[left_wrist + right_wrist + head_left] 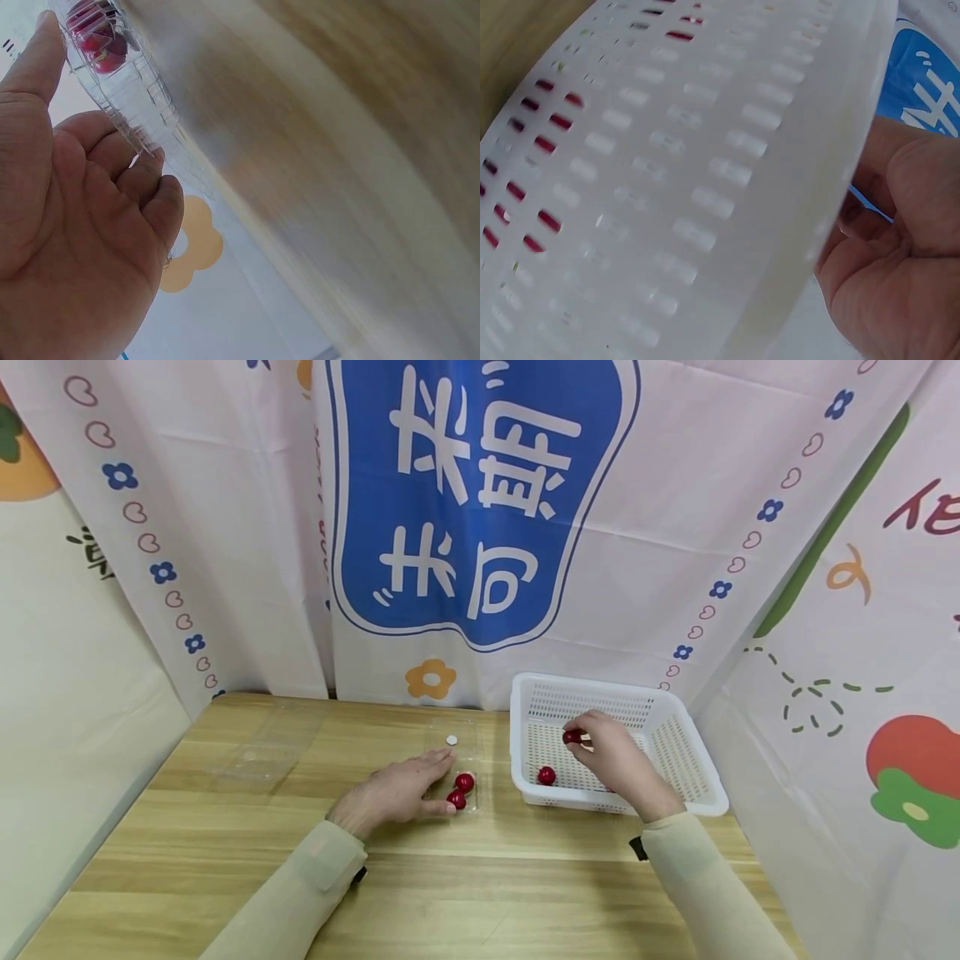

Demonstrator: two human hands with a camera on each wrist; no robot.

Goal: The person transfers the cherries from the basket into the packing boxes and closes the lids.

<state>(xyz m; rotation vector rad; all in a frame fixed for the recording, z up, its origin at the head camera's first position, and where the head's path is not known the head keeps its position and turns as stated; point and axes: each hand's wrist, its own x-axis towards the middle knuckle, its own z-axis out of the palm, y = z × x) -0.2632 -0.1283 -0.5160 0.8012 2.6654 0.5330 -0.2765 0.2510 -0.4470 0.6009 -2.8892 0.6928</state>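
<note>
My right hand (pixel 617 762) pinches a dark red cherry (pixel 572 737) over the white perforated basket (pixel 708 781). Another cherry (pixel 547 775) lies in the basket near its left wall. In the right wrist view the basket's side hides the fingertips of the right hand (pixel 900 240), and red patches show through its slots. My left hand (pixel 401 789) rests against the left side of a clear plastic box (pixel 139 94), thumb spread from the loosely bent fingers. Two red cherries (pixel 461 790) sit in the front part of this box, beside the left thumb.
Another clear plastic box (pixel 258 762) stands at the back left of the wooden table (pixel 480 902). A small white spot (pixel 452 740) shows at the first box's back part. Printed curtains (pixel 247 527) hang behind the table and along both sides.
</note>
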